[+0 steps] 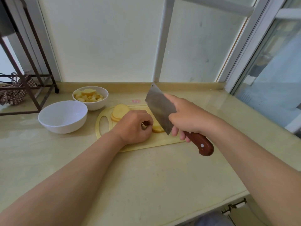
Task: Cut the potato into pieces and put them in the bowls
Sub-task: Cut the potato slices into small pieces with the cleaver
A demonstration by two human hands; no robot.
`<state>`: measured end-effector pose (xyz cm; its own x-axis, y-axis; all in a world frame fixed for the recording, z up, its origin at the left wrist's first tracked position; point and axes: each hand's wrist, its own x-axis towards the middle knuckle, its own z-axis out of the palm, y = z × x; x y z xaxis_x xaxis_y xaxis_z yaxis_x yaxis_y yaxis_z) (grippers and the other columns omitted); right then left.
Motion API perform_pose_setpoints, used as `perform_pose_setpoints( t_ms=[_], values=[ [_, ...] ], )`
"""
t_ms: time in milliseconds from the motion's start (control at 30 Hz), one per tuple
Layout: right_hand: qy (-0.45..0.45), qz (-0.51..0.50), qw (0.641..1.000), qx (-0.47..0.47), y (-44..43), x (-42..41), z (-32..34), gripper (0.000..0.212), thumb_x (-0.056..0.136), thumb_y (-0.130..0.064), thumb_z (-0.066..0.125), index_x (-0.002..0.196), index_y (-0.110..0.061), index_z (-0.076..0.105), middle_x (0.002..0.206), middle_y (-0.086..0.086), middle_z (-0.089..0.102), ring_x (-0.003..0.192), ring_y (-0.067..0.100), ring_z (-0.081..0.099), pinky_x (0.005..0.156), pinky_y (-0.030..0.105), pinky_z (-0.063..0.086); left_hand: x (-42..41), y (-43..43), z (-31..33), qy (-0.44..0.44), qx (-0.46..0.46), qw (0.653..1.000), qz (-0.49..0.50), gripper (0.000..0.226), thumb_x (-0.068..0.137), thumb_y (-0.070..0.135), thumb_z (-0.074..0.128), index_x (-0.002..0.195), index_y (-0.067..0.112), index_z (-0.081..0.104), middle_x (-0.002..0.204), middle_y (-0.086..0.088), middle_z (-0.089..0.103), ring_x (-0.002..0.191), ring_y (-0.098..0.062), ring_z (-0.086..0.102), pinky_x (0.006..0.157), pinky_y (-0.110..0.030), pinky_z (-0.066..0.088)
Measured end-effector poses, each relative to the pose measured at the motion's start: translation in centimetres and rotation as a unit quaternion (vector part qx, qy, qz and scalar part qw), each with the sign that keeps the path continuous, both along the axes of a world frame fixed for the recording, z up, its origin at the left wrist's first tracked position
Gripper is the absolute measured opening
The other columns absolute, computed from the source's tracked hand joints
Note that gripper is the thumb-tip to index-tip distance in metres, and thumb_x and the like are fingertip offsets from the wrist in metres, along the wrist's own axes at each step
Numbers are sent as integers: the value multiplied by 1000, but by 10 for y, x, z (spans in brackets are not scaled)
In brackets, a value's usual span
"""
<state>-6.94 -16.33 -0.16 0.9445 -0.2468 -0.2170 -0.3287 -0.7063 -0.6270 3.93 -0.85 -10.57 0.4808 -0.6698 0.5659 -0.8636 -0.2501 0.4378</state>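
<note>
A pale yellow cutting board (104, 126) lies on the counter. On it, a stack of round potato slices (119, 112) sits at the back left. More potato slices (157, 129) lie under my left hand (136, 126), whose curled fingers hold them down. My right hand (187, 116) grips a cleaver (158, 108) by its brown wooden handle, with the index finger along the blade; the blade is raised just right of my left hand. A white bowl (62, 117) stands empty left of the board. Behind it, a second white bowl (96, 104) holds several potato chunks.
A dark metal rack (32, 88) with a patterned cloth (14, 93) stands at the far left of the counter. Frosted window panes and a frame run along the back and right. The counter's front edge lies at the lower right.
</note>
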Motion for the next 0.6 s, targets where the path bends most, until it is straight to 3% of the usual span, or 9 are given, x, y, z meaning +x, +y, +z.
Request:
perform_pose_setpoints(
  t_ms=[600],
  values=[
    [30, 39, 998, -43, 13, -17, -4, 93, 92, -2, 38, 160, -57, 6, 81, 15, 73, 45, 18, 64, 48, 31, 55, 1, -1, -2, -6, -10, 1000, 1, 10, 73, 13, 62, 71, 11, 71, 69, 1, 65, 62, -16, 59, 59, -34, 51]
  ],
)
